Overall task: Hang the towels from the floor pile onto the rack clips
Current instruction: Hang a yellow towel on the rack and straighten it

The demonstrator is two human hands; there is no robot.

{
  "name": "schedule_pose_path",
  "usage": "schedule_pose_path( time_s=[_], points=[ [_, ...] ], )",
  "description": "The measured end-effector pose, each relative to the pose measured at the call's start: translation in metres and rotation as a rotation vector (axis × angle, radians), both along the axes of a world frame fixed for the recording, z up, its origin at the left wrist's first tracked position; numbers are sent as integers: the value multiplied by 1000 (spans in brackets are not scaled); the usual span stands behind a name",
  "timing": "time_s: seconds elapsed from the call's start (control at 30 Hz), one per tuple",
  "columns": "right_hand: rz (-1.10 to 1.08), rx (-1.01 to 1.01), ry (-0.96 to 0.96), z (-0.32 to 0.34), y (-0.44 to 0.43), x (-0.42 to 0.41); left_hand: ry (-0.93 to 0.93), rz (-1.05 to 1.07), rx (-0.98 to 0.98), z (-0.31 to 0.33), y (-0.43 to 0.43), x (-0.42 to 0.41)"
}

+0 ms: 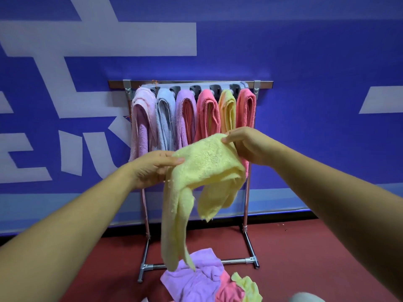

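The left hand [152,168] is held in front of the left half of the rack [247,203], and 1 edge of a yellow towel [205,171] is pinched between its thumb and fingers. The right hand [246,147] is raised a little higher, in front of the rack's right half, and the towel's opposite top edge is pinched by its thumb and fingers. The towel is stretched between the 2 hands in front of the rack's middle, and its loose ends are left hanging down. The longest end is hung over the floor pile [196,282]; whether it touches cannot be told. The pile is laid on the red floor [305,258] just in front of the rack's base, with purple, pink and yellow towels crumpled together in it. On the rack, 6 hung towels [207,114] are lined up side by side under the grey clip strip [205,87]: pale pink, grey-blue, purple, pink, yellow and coral, counted from the rack's left end. Behind the rack, a blue wall [305,62] marked with large white shapes is seen.
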State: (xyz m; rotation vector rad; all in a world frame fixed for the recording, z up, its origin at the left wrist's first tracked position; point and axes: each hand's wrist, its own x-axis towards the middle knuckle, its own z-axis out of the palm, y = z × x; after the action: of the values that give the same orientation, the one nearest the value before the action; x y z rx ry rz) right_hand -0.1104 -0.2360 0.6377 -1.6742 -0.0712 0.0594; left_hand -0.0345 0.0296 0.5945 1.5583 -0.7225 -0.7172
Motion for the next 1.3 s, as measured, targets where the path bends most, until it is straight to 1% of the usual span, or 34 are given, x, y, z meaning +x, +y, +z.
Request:
schedule_pose_path(
  time_s=[0.07,0.17,0.2,0.33,0.4,0.47,0.6,0.77,0.83,0.97,1.1,1.2,1.3],
  points=[
    [47,-29,76,-6,-3,0,21,11,-103,15,-6,-10],
    [81,-132,100,-13,3,-3,37,41,-152,31,-15,-16],
    [103,-118,100,-14,7,-4,30,30,-158,35,-17,-14],
    [252,98,122,-13,19,-3,13,11,-148,39,-25,-7],
    [290,106,88,-9,23,-5,1,-14,-129,39,-30,-7],
    [301,72,26,-5,22,-5,-11,-27,-100,39,-32,-7],
    [285,53,-21,3,13,-4,-22,-50,-59,35,-36,1],
    [219,9,-6,10,-3,3,-133,-77,107,44,-48,5],
    [204,-15,-13,14,-12,7,-152,-82,91,52,-54,7],
    [200,-46,-14,35,-29,12,-150,-5,-34,68,-75,17],
    [208,-155,-11,59,-47,21,-178,5,-46,88,-101,31],
    [107,-186,-53,76,-68,34,-260,-21,32,104,-118,44],
    [5,-272,-74,88,-88,49,-356,-35,155,117,-134,63]
  ],
)
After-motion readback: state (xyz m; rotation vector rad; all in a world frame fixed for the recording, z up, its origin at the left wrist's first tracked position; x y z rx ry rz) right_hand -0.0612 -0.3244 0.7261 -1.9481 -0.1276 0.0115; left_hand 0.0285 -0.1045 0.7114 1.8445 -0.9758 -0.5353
